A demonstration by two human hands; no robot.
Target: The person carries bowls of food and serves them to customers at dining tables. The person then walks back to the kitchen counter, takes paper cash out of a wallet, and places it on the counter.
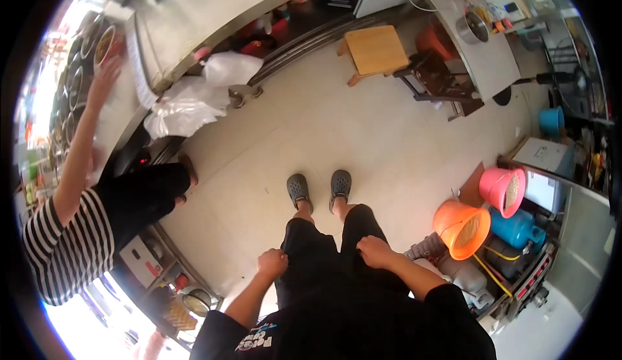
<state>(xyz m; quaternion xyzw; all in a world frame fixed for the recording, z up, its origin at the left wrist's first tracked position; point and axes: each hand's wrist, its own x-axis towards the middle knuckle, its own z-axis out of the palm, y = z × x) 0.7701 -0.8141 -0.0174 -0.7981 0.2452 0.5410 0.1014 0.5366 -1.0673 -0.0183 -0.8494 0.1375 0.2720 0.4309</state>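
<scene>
Wearer's standing in dark clogs (299, 189) on a tiled-looking floor, both hands hanging low at the black pants (303, 246): L hand (273, 263) is sitting by the L leg, R hand (374, 252) is resting on the R thigh. Can't tell tbh if the fingers are pinching cloth or just lying loose. Pants are covering the legs b/w the two hands, so that's prob just where relaxed arms are landing. Off to the L, a co-worker in a striped top (71, 243) is reaching a hand (107, 78) toward a bowl (103, 47) at the worktop (194, 5). White plastic bags (184, 110) are bunching up against its edge. On the R, an orange bucket (447, 220) and a pink bucket (490, 185) are sitting near a blue gas cylinder (508, 227), prob at the side to keep the walkway usable. Writing-wise, the black shirt (363, 327) is showing white letters, too skewed to read; no brands are coming through afaik.
</scene>
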